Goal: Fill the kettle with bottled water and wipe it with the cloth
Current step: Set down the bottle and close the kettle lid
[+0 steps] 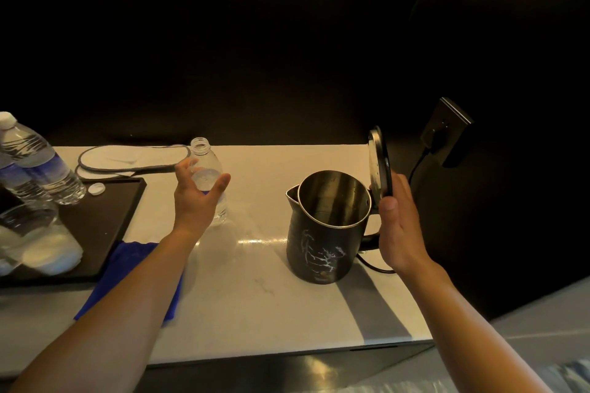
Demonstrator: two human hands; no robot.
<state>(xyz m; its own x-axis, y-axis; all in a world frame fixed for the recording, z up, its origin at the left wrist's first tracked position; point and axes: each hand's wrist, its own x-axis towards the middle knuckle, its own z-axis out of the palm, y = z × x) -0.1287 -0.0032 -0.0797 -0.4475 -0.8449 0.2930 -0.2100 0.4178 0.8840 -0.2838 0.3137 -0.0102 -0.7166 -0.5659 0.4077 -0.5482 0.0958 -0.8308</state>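
The kettle (325, 230) stands upright on the pale marble-look counter (255, 297), right of centre, its long axis vertical. Its spout (292, 195) points left toward the open bottle (207, 179), its handle sits on the right side, and its hinged lid (380, 166) is tipped up and back, leaving the steel mouth wide open. A cord runs from behind it to a wall socket (447, 131).

Progress, as I judge it: the preparation is done, with the lid up and 1 bottle uncapped, its white cap (96, 189) lying on the dark tray (105, 226). I cannot tell whether any water is in the kettle; the inside looks dim and shows no clear water line. The bottle seems low on water, though that is hard to read. Wiping is not yet begun: the blue cloth (127, 268) lies flat on the counter beside the tray, partly under the left forearm.

The left hand (198, 198) is spread, fingers curved around the open bottle but with a gap showing, so it looks unclenched, not gripping. The right hand (399, 230) is flat and open, fingers resting against the raised lid's edge, holding nothing. 2 sealed bottles (35, 163) wait on the tray at far left.
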